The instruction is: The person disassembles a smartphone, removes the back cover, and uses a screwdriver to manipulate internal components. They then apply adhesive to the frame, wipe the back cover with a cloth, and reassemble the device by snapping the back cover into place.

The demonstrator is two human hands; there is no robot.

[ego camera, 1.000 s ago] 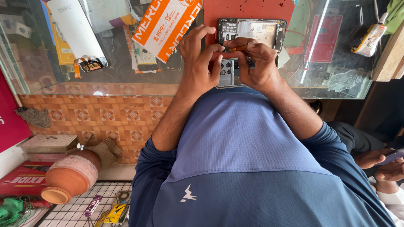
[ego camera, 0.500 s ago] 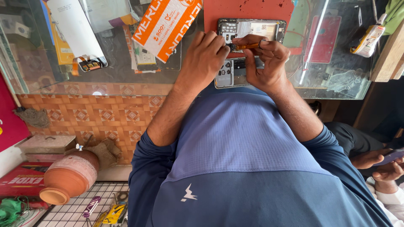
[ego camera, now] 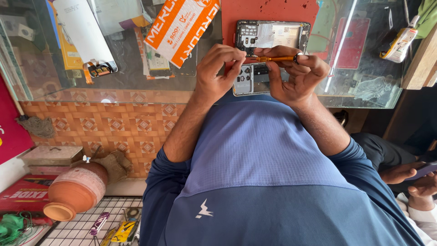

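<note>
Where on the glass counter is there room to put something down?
Bare glass shows between the white screen panel and the orange-and-white box, near the counter's front edge, and right of the opened phone toward the small glue tube. The red mat is crowded: both phone pieces lie there under the left hand and right hand.

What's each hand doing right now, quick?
Left hand: fingers pinched at the tip of the orange screwdriver.
Right hand: closed around the orange screwdriver, above the opened phone.
</note>
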